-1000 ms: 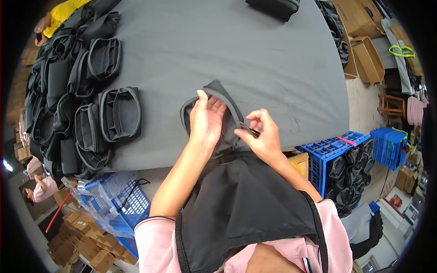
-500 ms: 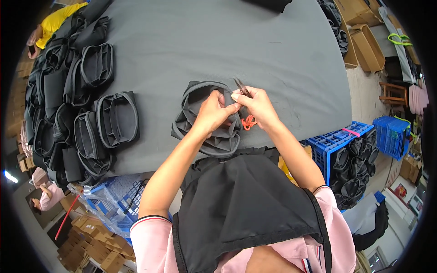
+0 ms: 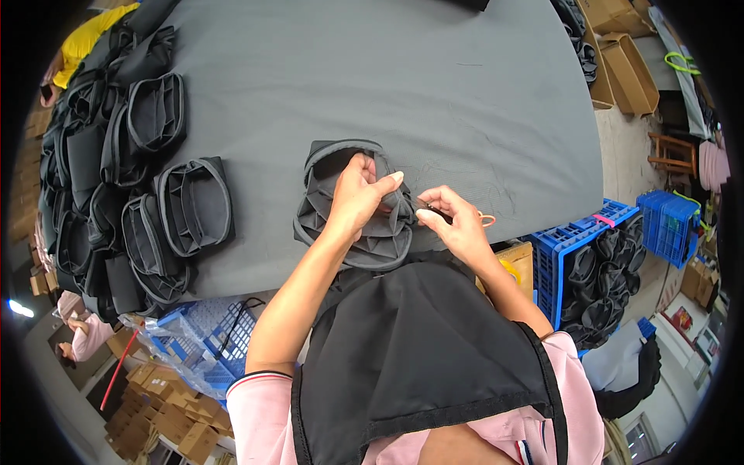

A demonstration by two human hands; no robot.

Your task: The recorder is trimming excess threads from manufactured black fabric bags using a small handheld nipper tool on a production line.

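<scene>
A dark grey fabric pouch [image 3: 312, 227] with a piped rim and inner compartments lies open on the covered table in front of me. My left hand [image 3: 358, 194] is closed on its upper right part, with fingers reaching inside the rim. Just right of the pouch, my right hand [image 3: 457, 227] pinches small thread snips [image 3: 439, 211], their tips pointing left at the pouch's right edge. An orange cord loop [image 3: 487, 220] shows beside that hand. My fingers hide whether the blades touch the fabric.
Similar pouches [image 3: 194, 205] are heaped along the table's left side. A blue crate [image 3: 547, 267] full of pouches stands at the right table edge, and another blue crate [image 3: 209, 329] at the lower left. A person in yellow [image 3: 97, 35] is at the far left.
My right hand has moved down and right, away from my left hand. The snips have turned from pointing up to pointing left at the pouch. My left hand keeps its hold.
</scene>
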